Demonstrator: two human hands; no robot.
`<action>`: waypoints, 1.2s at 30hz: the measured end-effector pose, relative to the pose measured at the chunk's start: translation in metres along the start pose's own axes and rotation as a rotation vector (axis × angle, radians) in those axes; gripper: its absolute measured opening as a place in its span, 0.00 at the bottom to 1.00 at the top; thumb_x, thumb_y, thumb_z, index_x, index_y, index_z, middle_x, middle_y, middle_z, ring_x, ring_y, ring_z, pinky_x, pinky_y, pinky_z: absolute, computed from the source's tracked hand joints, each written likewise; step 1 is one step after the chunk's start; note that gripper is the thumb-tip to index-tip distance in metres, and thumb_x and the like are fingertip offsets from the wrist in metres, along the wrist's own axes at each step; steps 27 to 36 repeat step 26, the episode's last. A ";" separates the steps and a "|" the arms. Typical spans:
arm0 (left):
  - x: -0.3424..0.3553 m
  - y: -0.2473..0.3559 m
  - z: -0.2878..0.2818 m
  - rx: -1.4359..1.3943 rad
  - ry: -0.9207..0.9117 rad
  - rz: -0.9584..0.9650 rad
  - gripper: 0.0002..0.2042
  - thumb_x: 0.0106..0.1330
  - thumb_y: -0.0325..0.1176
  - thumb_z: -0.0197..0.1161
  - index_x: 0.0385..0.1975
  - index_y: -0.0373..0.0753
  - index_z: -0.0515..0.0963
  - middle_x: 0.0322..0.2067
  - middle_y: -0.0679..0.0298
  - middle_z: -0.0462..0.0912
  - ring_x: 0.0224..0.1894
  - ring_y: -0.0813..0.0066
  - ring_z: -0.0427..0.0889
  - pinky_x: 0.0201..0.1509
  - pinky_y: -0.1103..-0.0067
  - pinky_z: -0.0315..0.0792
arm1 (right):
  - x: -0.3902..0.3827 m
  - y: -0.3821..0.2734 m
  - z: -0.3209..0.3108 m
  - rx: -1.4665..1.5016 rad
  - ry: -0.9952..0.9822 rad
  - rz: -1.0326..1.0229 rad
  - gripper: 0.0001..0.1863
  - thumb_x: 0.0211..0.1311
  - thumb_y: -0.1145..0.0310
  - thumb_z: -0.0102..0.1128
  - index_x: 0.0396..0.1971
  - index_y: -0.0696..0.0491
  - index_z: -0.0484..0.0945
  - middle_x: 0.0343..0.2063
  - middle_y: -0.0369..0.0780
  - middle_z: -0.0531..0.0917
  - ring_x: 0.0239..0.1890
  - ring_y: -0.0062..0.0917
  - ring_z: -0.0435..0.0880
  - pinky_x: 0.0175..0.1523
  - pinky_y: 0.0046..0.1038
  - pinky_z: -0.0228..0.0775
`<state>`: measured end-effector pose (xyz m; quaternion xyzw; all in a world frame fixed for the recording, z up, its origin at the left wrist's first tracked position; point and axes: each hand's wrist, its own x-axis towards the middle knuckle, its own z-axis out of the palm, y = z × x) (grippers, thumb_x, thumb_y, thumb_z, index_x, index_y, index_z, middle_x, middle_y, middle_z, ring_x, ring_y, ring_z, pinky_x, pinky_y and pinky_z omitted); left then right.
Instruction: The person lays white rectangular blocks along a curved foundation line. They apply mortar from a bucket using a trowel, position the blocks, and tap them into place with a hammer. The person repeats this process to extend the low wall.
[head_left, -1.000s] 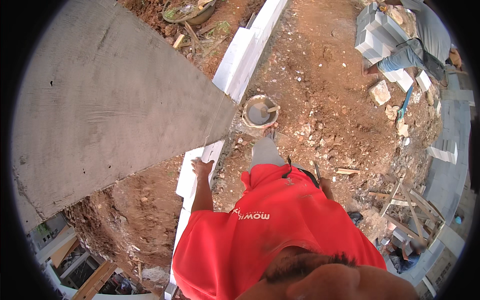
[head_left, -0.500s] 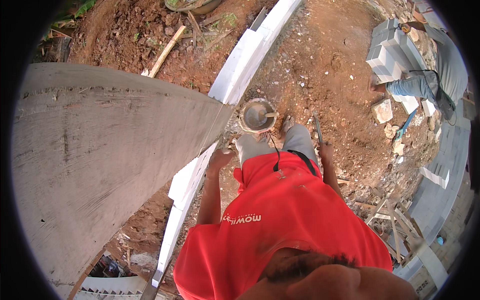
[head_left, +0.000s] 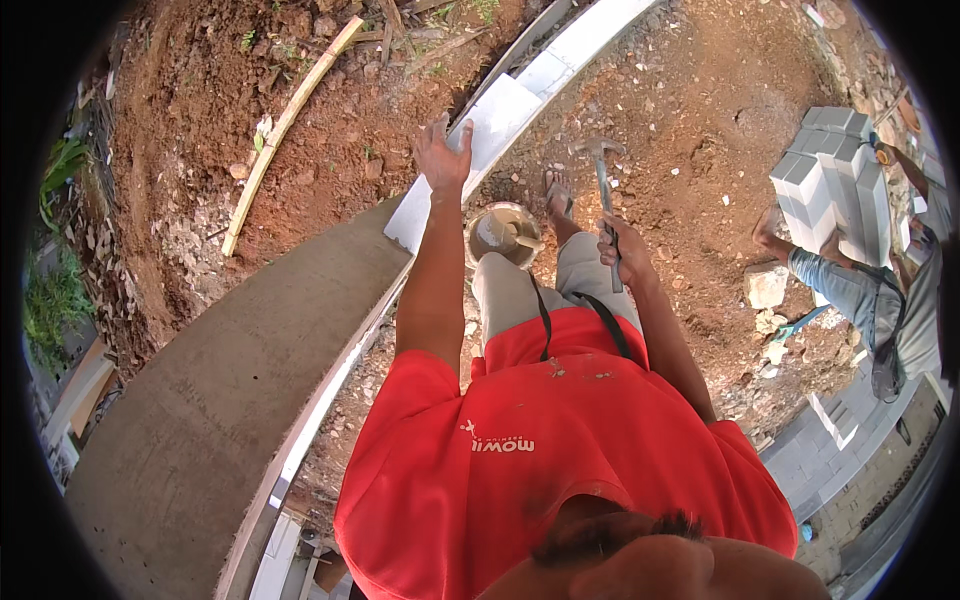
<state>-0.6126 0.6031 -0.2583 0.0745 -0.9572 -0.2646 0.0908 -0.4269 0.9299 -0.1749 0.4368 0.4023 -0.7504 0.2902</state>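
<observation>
My left hand (head_left: pixel 443 160) lies with its fingers apart against the far side of a white block (head_left: pixel 500 112), which sits on the low wall of white blocks. My right hand (head_left: pixel 625 252) is wrapped round the handle of a hammer (head_left: pixel 604 190). The hammer's metal head points away from me, over the soil. Between my arms, just past my knee, stands a round bucket (head_left: pixel 478 262) with grey wet mix inside. A tool handle sticks out of the mix.
A grey plastered wall (head_left: pixel 250 340) curves along my left. A co-worker (head_left: pixel 870 290) crouches at the right beside stacked pale blocks (head_left: pixel 830 190). A stone (head_left: pixel 766 286) lies near them. Beyond the wall, a wooden strip (head_left: pixel 290 130) rests on reddish soil.
My left hand has reached forward from near my hip onto the block. My right hand has raised the hammer, whose head now shows clearly. The view has shifted.
</observation>
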 end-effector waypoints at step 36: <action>0.005 0.007 0.026 0.108 -0.173 -0.127 0.26 0.68 0.64 0.65 0.45 0.45 0.87 0.35 0.51 0.89 0.40 0.49 0.88 0.44 0.56 0.79 | 0.170 -0.002 0.099 0.735 -0.303 0.403 0.14 0.78 0.54 0.50 0.32 0.45 0.66 0.15 0.31 0.66 0.15 0.22 0.67 0.19 0.30 0.60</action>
